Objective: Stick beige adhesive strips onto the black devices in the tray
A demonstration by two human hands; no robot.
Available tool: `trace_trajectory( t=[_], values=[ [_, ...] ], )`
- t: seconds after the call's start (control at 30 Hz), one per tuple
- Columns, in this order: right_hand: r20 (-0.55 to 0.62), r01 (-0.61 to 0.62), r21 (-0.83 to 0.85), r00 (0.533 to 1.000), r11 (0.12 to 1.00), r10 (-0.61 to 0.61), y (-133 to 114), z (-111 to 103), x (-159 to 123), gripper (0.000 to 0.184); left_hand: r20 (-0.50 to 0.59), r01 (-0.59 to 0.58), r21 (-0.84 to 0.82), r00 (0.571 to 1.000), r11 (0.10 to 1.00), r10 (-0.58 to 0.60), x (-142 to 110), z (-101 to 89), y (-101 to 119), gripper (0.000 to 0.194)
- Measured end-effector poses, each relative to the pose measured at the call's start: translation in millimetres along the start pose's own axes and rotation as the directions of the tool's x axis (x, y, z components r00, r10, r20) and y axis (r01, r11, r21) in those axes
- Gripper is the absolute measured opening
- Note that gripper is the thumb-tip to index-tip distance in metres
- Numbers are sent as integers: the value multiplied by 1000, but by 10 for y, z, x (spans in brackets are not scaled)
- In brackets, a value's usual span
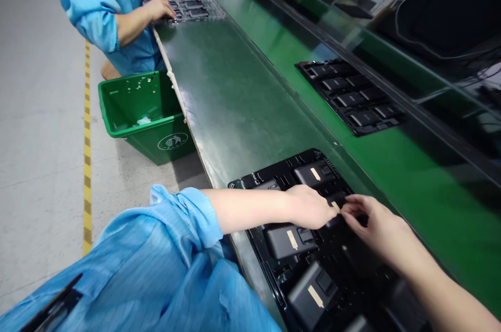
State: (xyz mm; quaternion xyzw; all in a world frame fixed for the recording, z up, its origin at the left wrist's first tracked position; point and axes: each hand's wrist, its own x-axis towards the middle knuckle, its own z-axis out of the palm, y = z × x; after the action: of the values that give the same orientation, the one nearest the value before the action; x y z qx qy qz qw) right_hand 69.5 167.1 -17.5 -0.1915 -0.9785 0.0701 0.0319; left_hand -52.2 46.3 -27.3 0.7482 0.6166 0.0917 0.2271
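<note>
A black moulded tray (274, 171) lies at the near edge of the green bench and holds several black box-shaped parts. Some parts carry a small tan strip of tape, such as one (315, 173) at the far side and one (290, 240) nearer me. My left hand (311, 208) rests closed on a part in the middle of the tray. My right hand (370, 222) meets it from the right. Fingertips of both hands pinch a small tan tape strip (335, 206) on that part.
A second black tray (352, 96) of parts lies farther along the green belt. A green bin (143, 113) stands on the floor beside the bench. Another person in a blue coat (105, 3) works over a clear tray (195, 6) at the far end.
</note>
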Motion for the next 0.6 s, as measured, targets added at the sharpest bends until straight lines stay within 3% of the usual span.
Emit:
trace_trajectory(
  t=[0.17,0.33,0.47,0.6],
  values=[
    [-85,81,-103,992,991,-90,-41,-48,-212,33,20,13,17,1000,1000,-13,-15,-15,3,36],
    [-107,161,-267,975,950,-195,-130,115,-447,42,29,37,40,999,999,-38,-15,-23,20,44],
    [-168,188,-425,945,886,-281,-114,187,-492,44,53,63,88,996,994,-68,-57,-84,61,46],
    [-184,181,-502,933,846,-309,-162,117,-514,47,68,102,150,991,983,-113,-109,-159,127,50]
  ],
)
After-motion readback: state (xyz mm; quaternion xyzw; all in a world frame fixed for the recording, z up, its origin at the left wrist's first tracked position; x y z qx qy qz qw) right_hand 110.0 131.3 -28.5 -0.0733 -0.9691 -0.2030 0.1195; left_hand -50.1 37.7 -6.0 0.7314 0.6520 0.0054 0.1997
